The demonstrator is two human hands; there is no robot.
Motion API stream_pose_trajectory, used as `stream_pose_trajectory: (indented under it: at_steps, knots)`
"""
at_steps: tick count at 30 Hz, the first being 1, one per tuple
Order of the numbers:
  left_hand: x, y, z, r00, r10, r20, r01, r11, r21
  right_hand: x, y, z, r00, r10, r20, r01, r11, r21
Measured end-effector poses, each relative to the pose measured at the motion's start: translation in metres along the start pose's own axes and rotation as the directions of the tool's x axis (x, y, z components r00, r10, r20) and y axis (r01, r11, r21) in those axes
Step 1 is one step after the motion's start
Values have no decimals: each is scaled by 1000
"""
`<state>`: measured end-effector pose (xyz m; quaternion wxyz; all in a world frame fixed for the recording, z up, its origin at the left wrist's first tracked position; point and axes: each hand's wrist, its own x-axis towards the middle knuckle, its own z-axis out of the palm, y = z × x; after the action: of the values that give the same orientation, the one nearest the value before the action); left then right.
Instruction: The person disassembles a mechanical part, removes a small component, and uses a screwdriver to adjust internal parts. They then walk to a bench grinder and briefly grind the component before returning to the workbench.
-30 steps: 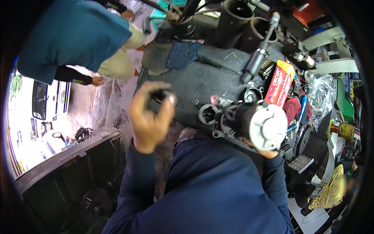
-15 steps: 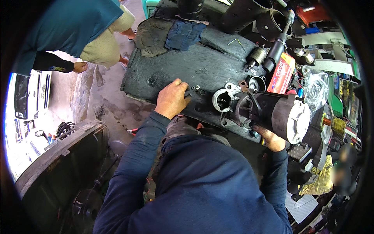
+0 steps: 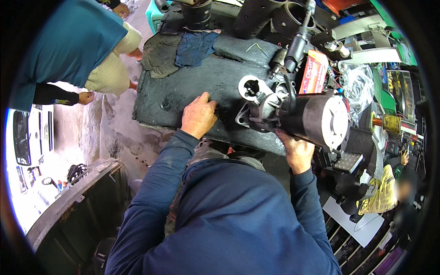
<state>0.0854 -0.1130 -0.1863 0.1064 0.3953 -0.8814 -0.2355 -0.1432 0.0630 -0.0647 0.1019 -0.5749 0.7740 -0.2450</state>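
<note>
My right hand (image 3: 298,150) grips a starter motor (image 3: 300,113) from its near underside, and its fingers are partly hidden beneath the casing. The motor has a black cylindrical body, a pale round end cap at the right and a grey metal nose housing with a round opening at the left. It is raised and tilted over the right part of the dark workbench (image 3: 160,107). My left hand (image 3: 199,115) rests at the bench's near side, left of the housing, with its fingers curled down. Their tips, and anything between them, are hidden.
Two folded rags (image 3: 196,47) lie at the back left of the bench. A red box (image 3: 314,72), a black cylindrical tool (image 3: 297,52) and clear plastic (image 3: 360,89) crowd the right. A person in a teal top (image 3: 75,43) stands beyond the left edge.
My right hand has lifted and turned the starter motor, with its nose housing now higher. My left hand has curled over the spot where small nuts or washers lay; they no longer show.
</note>
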Motion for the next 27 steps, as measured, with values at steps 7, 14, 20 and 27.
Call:
stream_pose_trajectory:
  at_steps: [7,14,20,27]
  knots:
    - [4,-3,6,999,23,-34,-24,999,-21,-4,0,-7,988,150,46,-157,938,309]
    - [-2,-4,2,999,8,-40,-7,1000,15,-3,4,-16,995,52,90,-73,966,247]
    - [-7,5,5,994,-97,-41,97,995,14,-4,5,-17,995,96,-30,-70,876,478]
    - [4,-1,12,999,-22,-36,27,991,129,-23,23,-24,956,265,129,-291,789,541]
